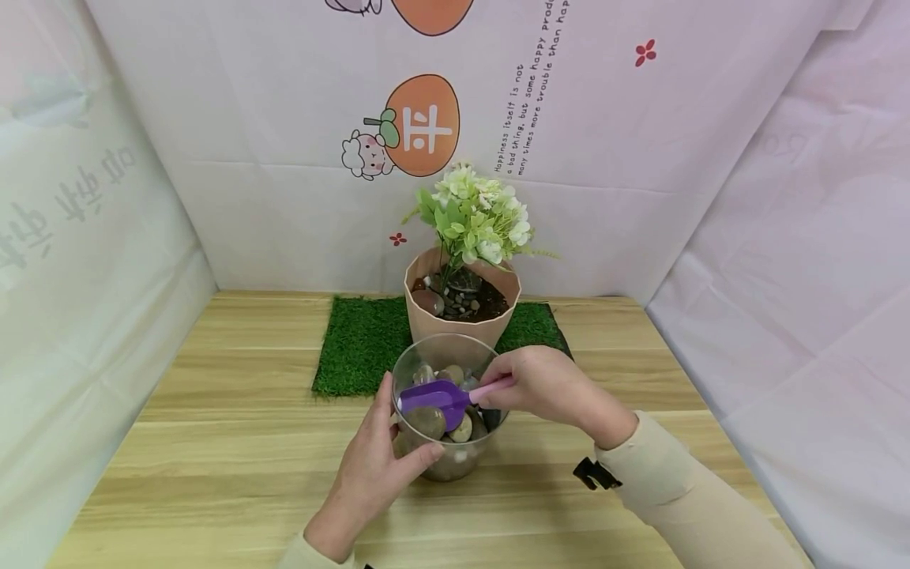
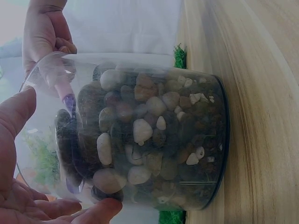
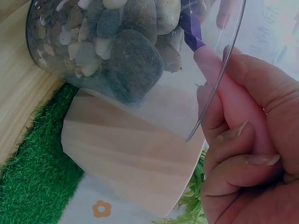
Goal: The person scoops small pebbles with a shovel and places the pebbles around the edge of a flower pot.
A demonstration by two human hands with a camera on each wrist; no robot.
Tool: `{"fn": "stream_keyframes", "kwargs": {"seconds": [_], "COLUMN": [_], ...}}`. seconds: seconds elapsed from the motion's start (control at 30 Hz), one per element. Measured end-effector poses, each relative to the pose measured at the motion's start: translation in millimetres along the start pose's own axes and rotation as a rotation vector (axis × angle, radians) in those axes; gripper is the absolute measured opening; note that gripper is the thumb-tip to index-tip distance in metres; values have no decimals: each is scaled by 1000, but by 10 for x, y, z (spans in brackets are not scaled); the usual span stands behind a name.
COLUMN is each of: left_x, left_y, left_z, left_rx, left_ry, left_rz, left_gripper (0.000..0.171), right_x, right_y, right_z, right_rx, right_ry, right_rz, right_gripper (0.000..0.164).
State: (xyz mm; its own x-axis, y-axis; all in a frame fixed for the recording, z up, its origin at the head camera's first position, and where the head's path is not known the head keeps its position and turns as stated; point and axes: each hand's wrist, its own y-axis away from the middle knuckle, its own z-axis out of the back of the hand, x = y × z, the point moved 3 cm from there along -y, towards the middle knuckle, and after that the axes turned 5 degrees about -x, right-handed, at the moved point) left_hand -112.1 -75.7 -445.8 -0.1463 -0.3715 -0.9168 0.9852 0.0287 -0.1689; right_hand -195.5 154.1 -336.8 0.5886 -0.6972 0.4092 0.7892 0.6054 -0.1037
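Seen from the head view, the clear container stood on the desk at the near side of the plant pot, which lay at its 12 o'clock. The left hand cupped the container's wall from about 8 o'clock, its fingers parted wide and bent round the outside with the thumb near the rim at 7, probably to keep the vessel from sliding or tipping while the scoop moved inside. The right hand, at 3 o'clock, had its fingers closed on the pink handle of the scoop, whose purple blade pointed towards 9 among the stones; that hold likely let the blade dip past the rim at a slant. One big stone overlapped the blade at about 7 o'clock, though whether it rested on the scoop or just beside it could not be told. The pot's closeness probably kept both vessels within easy reach. Counted up, there were two hands, one scoop, one container, one pot with one bunch of pale flowers, and one green mat under the pot; the stones, piled and overlapping, were too many to count.
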Motion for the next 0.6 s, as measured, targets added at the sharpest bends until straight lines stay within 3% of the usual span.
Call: {"fn": "stream_keyframes", "kwargs": {"seconds": [0.6], "left_x": [-12], "left_y": [2], "left_z": [-2], "left_rx": [-4], "left_ry": [-21], "left_rz": [-17], "left_gripper": [125], "right_x": [-101], "right_y": [35], "right_z": [49], "right_rx": [22], "right_ry": [-148], "right_rz": [-99], "right_gripper": [14]}}
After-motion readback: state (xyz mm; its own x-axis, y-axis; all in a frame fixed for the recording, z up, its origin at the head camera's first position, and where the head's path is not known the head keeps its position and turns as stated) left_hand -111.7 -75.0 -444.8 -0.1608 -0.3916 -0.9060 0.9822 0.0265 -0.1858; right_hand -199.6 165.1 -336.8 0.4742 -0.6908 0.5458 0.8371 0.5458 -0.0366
